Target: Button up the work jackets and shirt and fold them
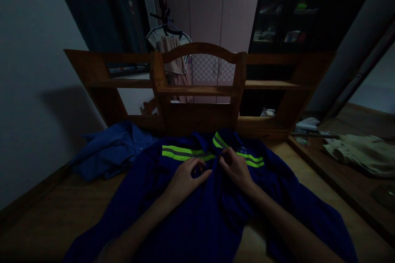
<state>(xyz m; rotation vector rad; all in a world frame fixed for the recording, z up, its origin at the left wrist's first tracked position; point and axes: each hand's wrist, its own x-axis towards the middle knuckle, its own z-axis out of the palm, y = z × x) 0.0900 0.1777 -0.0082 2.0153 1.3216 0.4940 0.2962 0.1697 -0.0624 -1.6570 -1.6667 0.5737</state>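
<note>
navy-blue, lime-striped cloth jacket [203, 209] could skew if the right hand [239, 172], fingers seemingly pinching its front, tugs unbraced by the left hand [185, 178], fingers apart.

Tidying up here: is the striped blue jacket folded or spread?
Spread: the jacket lies on a wooden surface, its sleeves angled outward.

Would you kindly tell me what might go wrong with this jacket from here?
The dim light might make details on the dark blue jacket easy to miss. Fabric around the right hand looks creased, so pulling there could deepen the folds. The lighter blue cloth lies close beside the jacket and might get dragged along.
</note>
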